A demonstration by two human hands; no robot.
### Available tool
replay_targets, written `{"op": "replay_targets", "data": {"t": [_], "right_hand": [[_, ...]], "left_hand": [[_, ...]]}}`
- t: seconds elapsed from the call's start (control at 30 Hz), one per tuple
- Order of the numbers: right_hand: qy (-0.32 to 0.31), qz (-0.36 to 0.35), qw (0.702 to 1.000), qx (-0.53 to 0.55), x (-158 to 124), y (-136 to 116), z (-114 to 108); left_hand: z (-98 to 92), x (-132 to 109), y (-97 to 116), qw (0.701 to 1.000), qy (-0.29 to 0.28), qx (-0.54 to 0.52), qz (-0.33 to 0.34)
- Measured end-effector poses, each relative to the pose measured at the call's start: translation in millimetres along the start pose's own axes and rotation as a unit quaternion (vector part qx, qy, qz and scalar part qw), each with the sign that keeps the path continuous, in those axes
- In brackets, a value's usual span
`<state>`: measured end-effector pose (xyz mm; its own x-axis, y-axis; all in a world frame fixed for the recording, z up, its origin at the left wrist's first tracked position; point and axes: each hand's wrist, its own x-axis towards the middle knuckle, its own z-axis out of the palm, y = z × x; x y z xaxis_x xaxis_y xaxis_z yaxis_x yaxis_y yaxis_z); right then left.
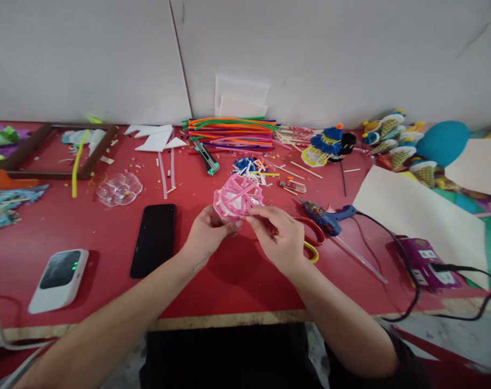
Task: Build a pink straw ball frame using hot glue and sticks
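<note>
A pink wheel-shaped craft piece (pixel 237 195), with spokes across a pale backing, is held up over the red table. My left hand (pixel 208 233) grips its lower left edge between thumb and fingers. At its lower right edge, my right hand (pixel 281 237) pinches with thumb and forefinger; anything small between those fingertips is too fine to make out. Scissors with red and yellow handles (pixel 312 250) lie partly hidden behind my right hand. Just beyond the craft piece is a heap of short blue, white and orange bits (pixel 250 165).
A blue glue gun (pixel 328 217) lies to the right, its cord running to a purple power box (pixel 427 262). On the left are a black phone (pixel 153 240) and a white device (pixel 59 281). A green cutter (pixel 207 156) and colourful pipe cleaners (pixel 231 132) lie further back.
</note>
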<state>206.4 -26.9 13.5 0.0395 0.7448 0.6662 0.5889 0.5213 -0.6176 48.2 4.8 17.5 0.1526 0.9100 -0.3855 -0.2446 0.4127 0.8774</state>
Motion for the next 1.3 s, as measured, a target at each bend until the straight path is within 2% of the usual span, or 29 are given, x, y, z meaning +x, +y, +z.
{"op": "replay_targets", "data": {"t": [0.17,0.33,0.53,0.63,0.7,0.73,0.8,0.87,1.03,1.2,1.3], "right_hand": [[0.013,0.022,0.999,-0.020,2,-1,-2],[0.029,0.050,0.998,-0.034,2,0,-4],[0.027,0.066,0.997,-0.029,2,1,-2],[0.033,0.074,0.996,-0.027,2,1,-2],[0.038,0.073,0.996,-0.024,2,1,-3],[0.039,0.073,0.996,-0.023,2,1,-3],[0.039,0.071,0.996,-0.021,2,1,-3],[0.037,0.067,0.997,-0.021,2,1,-3],[0.031,0.041,0.998,-0.031,1,0,-2],[0.026,-0.009,0.999,-0.024,1,0,-2],[0.033,-0.001,0.999,-0.038,1,1,-3]], "left_hand": [[-4.1,-3,0,0.999,0.014,0.044,0.026],[-15.3,4,6,0.997,0.068,-0.039,0.010],[-26.1,21,21,0.993,0.100,-0.054,0.033],[-28.6,20,25,0.992,0.102,-0.009,0.070],[-29.8,15,28,0.985,0.109,0.058,0.123],[-30.3,12,29,0.975,0.111,0.110,0.158],[-30.9,5,34,0.937,0.106,0.240,0.230],[-31.1,0,38,0.903,0.096,0.324,0.266],[-30.7,3,42,0.876,0.082,0.388,0.274],[-29.5,8,39,0.870,0.059,0.414,0.262],[-29.0,9,37,0.872,0.059,0.407,0.264]]}}
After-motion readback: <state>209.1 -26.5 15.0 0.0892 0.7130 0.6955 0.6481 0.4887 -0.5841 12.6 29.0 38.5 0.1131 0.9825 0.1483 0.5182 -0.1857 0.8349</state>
